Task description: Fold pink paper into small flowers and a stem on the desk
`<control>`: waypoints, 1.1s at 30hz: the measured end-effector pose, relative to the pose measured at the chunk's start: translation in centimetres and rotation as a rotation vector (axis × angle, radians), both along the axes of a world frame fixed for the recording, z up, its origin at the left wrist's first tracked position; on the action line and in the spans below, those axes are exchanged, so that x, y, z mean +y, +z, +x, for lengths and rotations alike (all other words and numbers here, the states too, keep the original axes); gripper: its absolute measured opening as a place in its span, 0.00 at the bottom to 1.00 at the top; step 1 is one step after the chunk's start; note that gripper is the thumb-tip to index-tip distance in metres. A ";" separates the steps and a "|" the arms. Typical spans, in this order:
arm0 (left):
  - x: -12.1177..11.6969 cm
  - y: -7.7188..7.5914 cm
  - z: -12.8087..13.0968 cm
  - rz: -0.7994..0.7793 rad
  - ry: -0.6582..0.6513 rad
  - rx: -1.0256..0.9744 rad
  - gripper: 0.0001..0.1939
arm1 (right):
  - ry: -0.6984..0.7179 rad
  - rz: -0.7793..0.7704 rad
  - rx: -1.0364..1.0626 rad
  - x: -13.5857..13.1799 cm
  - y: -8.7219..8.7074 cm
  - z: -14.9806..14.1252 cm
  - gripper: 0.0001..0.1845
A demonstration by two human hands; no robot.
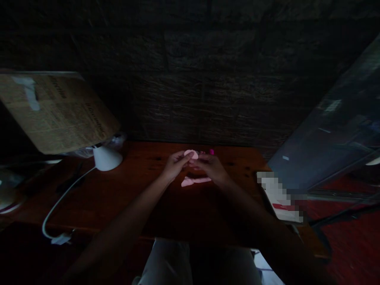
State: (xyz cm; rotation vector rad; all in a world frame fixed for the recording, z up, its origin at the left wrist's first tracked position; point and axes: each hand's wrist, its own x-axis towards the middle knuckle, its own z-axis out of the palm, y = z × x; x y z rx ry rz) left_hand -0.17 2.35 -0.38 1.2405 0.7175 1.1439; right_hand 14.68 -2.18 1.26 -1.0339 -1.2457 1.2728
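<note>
A flat, round piece of pink clay [191, 152] is pinched between both hands above the wooden table. My left hand [175, 165] grips its left side, thumb on top. On the other side, the closed fingers of my right hand [213, 168] meet it at its lower right edge. Just below the hands, a long pink clay strip [202, 180] with a wider lump [187, 181] at its left end lies on the table. Beyond my right hand sits a small bright magenta piece [211, 151], and beside it are small pinkish bits too dim to make out.
On the left stands a lamp with a newsprint-patterned shade [68, 114] and white base [107, 159]; its white cord [63, 198] hangs over the front edge of the table [130, 174]. A pale, partly blurred-out flat item [282, 206] lies at right. A dark brick wall [190, 79] rises behind.
</note>
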 end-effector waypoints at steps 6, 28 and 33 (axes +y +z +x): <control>-0.5 1.4 -0.4 0.129 -0.072 0.211 0.16 | -0.179 -0.050 -0.033 -0.5 0.3 1.7 0.15; -3.2 0.4 -5.1 0.359 -0.195 0.556 0.18 | -0.095 0.002 0.250 -0.5 1.4 2.6 0.17; -2.3 1.5 -4.1 0.288 -0.092 0.355 0.21 | -0.118 -0.004 0.185 -0.6 1.2 2.4 0.18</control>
